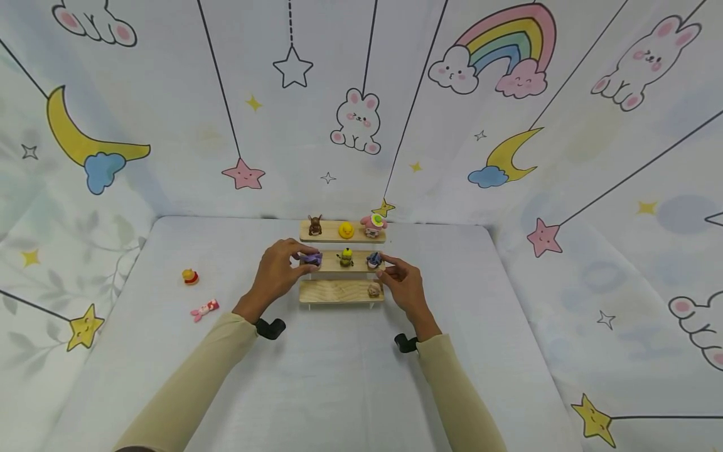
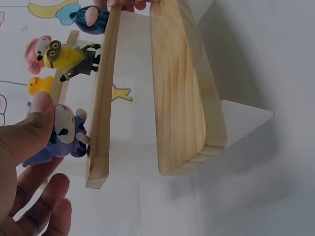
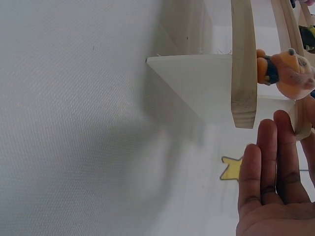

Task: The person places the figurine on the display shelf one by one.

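Observation:
My left hand (image 1: pixel 277 270) is at the left end of the middle wooden shelf (image 1: pixel 330 265), pinching a purple figurine (image 2: pixel 64 130) between thumb and fingers. The figurine stands over the shelf's edge. At that shelf's right end, my right hand (image 1: pixel 403 285) has its fingertips beside a blue figurine (image 1: pixel 373 259); its visible fingers are fairly straight in the right wrist view. A yellow minion figurine (image 2: pixel 71 61) stands between the two hands. Below, a small orange and tan figurine (image 3: pixel 288 73) stands at the right end of the lower shelf (image 1: pixel 336 291), close to my right fingers (image 3: pixel 268 157).
On the top shelf (image 1: pixel 330 232) stand a brown figurine (image 1: pixel 315 225), a yellow duck (image 1: pixel 346 230) and a pink figurine (image 1: pixel 373 225). A red and yellow figurine (image 1: pixel 190 277) and a pink and red figurine (image 1: pixel 204 310) lie on the white table (image 1: pixel 350 376) at left. A patterned cloth backdrop (image 1: pixel 299 138) rises behind.

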A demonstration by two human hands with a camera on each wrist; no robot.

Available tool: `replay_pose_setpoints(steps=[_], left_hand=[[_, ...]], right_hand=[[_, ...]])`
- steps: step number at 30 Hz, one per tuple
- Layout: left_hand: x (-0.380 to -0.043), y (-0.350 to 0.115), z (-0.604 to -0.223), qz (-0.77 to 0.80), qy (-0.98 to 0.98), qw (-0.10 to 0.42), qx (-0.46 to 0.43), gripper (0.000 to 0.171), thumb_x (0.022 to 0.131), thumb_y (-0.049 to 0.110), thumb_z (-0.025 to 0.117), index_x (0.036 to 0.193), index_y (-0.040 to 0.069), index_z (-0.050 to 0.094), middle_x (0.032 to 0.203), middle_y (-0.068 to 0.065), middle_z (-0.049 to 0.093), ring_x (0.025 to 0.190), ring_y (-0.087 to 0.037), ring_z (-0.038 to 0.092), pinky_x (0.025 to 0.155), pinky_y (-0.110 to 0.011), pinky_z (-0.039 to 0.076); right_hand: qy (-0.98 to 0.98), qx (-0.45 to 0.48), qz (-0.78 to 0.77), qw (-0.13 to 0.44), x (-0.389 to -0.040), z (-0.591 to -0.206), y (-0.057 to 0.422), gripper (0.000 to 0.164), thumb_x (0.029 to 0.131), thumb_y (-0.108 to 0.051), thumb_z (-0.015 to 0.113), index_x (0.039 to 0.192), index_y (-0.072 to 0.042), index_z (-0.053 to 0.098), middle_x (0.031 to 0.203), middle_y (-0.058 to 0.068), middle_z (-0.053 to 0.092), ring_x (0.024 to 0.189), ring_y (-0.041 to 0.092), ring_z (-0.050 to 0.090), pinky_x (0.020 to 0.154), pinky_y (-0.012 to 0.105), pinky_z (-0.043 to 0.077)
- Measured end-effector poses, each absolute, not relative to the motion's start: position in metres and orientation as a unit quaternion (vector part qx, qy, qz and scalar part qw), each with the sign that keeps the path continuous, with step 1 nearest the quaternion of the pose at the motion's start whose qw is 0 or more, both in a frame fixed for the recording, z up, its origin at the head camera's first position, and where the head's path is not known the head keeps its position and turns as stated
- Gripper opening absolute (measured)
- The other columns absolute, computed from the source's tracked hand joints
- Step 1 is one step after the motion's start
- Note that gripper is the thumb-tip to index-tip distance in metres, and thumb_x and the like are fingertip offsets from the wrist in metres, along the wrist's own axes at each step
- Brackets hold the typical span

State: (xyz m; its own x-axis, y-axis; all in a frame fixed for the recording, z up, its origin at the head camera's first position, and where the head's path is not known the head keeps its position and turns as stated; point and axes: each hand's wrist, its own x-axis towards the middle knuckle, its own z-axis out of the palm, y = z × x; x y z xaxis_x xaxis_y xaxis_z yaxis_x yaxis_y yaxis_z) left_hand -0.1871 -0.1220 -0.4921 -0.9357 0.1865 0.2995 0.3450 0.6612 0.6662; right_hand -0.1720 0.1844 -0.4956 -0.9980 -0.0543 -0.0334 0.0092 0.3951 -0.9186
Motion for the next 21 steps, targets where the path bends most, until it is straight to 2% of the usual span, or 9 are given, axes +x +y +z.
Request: replay_pose_setpoints(steps=[11, 21], left_hand=[[-0.1867, -0.1167, -0.4939, -0.4, -0.899, 0.113, -0.139, 0.036, 0.076, 0.031, 0.086, 0.109, 0.021, 0.077, 0.103, 0.002, 0.072, 0.087, -0.022, 0.062, 0.072, -0.037, 0.046], [-0.1835, -0.1184, -0.4954, -0.393, -0.903, 0.115, -0.128, 0.038, 0.077, 0.033, 0.086, 0.112, 0.023, 0.075, 0.107, 0.002, 0.072, 0.092, -0.023, 0.063, 0.077, -0.038, 0.048]], right_hand=[[0.829, -0.014, -0.558, 0.03, -0.1723, -0.4981, 0.1849, 0.042, 0.092, -0.016, 0.072, 0.133, -0.022, 0.065, 0.105, 0.016, 0.069, 0.088, 0.02, 0.065, 0.078, 0.029, 0.053], [0.826, -0.021, -0.563, 0.026, -0.173, -0.4996, 0.1861, 0.043, 0.092, -0.014, 0.072, 0.134, -0.018, 0.064, 0.104, 0.017, 0.07, 0.088, 0.023, 0.066, 0.075, 0.026, 0.053]])
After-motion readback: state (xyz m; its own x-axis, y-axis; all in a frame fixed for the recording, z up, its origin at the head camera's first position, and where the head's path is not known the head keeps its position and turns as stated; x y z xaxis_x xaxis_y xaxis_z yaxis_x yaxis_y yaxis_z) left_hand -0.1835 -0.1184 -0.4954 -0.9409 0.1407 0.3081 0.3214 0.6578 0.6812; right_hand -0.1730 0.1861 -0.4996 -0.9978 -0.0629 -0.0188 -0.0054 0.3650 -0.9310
